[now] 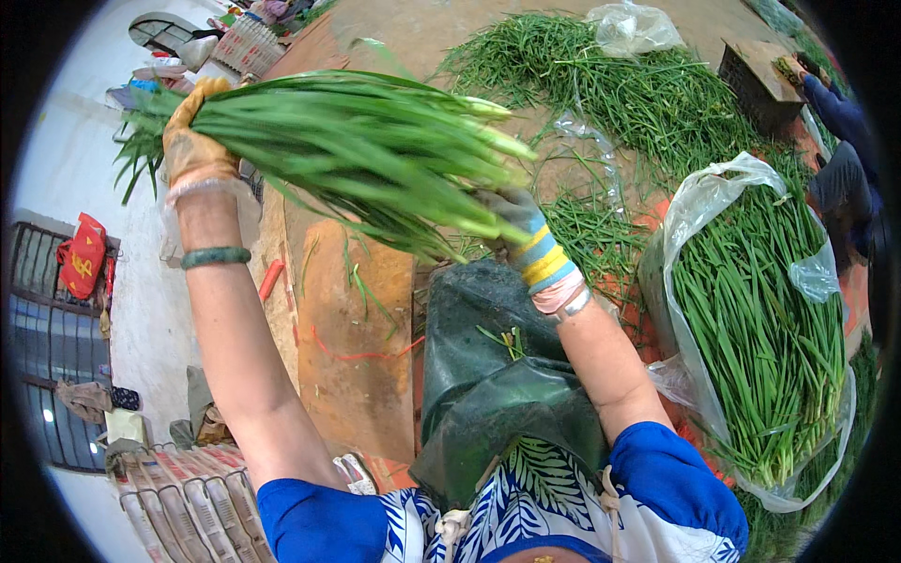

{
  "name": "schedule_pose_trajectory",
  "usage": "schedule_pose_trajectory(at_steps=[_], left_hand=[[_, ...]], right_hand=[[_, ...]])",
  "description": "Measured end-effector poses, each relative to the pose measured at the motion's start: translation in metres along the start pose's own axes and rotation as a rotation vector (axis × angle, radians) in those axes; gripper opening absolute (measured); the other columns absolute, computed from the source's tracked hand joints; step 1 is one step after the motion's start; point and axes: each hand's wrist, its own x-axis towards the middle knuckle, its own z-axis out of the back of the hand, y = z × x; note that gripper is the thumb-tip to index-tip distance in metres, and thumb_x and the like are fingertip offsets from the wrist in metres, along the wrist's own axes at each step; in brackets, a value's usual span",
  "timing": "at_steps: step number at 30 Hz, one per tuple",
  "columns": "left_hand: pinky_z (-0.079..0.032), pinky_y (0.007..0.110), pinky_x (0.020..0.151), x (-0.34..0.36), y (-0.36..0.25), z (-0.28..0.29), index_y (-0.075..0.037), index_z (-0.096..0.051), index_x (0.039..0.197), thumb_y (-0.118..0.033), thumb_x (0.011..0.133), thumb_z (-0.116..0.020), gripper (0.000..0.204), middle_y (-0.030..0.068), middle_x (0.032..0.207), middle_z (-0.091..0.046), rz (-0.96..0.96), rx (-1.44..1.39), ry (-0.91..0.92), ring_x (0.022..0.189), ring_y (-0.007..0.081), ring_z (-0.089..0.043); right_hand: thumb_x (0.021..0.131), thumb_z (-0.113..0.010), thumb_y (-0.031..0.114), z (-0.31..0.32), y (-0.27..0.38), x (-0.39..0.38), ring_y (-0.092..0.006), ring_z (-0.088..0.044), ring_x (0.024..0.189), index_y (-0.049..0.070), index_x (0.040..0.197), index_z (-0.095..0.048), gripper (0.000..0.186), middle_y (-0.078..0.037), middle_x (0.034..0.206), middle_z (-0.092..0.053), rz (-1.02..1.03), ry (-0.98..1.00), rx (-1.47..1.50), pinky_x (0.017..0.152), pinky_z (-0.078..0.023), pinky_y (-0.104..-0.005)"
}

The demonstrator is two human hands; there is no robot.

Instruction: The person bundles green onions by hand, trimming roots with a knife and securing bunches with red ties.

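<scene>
My left hand [197, 141], in a tan glove, grips a large bundle of long green leafy stems [347, 150] near its dark tips on the left. The bundle is held nearly sideways across the upper middle of the view, pale ends pointing right, its leaves slightly blurred. My right hand [511, 220], in a grey glove with a striped cuff, is closed on the pale-end side, fingers partly hidden by the stems. Below lie a dark green plastic sheet [497, 385] over my lap and an orange-stained board [352, 403] with a few loose leaves.
A clear bag [666, 244] packed with similar greens [751, 338] stands at right. Loose greens [638, 84] are heaped behind, beside a dark box [760, 80]. Another person's dark-sleeved arm [826, 103] is at the far right. Stacked cartons [192, 483] and a wall [66, 150] are at left.
</scene>
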Motion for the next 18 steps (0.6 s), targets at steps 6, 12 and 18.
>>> schedule_pose_trajectory(at_steps=[6, 12, 18], left_hand=[[-0.046, 0.029, 0.090, -0.009, -0.024, -0.023, 0.006, -0.053, 0.112, 0.000, 0.090, -0.037, 0.028, 0.0129, 0.109, -0.061, -0.105, 0.305, 0.124, 0.099, 0.0193, -0.058], [-0.048, 0.040, 0.087, 0.061, -0.017, -0.003, 0.006, -0.056, 0.101, -0.015, 0.090, -0.033, 0.032, 0.0181, 0.100, -0.062, 0.163, -0.142, 0.145, 0.091, 0.0298, -0.059], [-0.047, 0.042, 0.089, 0.052, -0.028, 0.001, 0.005, -0.056, 0.102, -0.011, 0.088, -0.037, 0.029, 0.0189, 0.100, -0.061, 0.122, -0.176, 0.089, 0.093, 0.0321, -0.058]], right_hand=[[0.086, -0.055, 0.017, 0.033, -0.025, -0.023, -0.0188, -0.051, 0.074, 0.006, 0.118, -0.048, 0.035, -0.005, 0.079, -0.053, -0.485, -0.185, 0.827, 0.061, -0.043, -0.0357], [0.082, -0.063, 0.024, -0.033, 0.050, -0.006, -0.0119, -0.048, 0.053, 0.009, 0.107, -0.057, 0.030, -0.002, 0.070, -0.054, -0.408, -0.067, 0.643, 0.042, -0.036, -0.0275], [0.081, -0.062, 0.019, 0.048, -0.023, -0.020, -0.0109, -0.049, 0.056, 0.006, 0.104, -0.057, 0.027, -0.001, 0.074, -0.054, -0.478, -0.254, 0.169, 0.046, -0.041, -0.0249]])
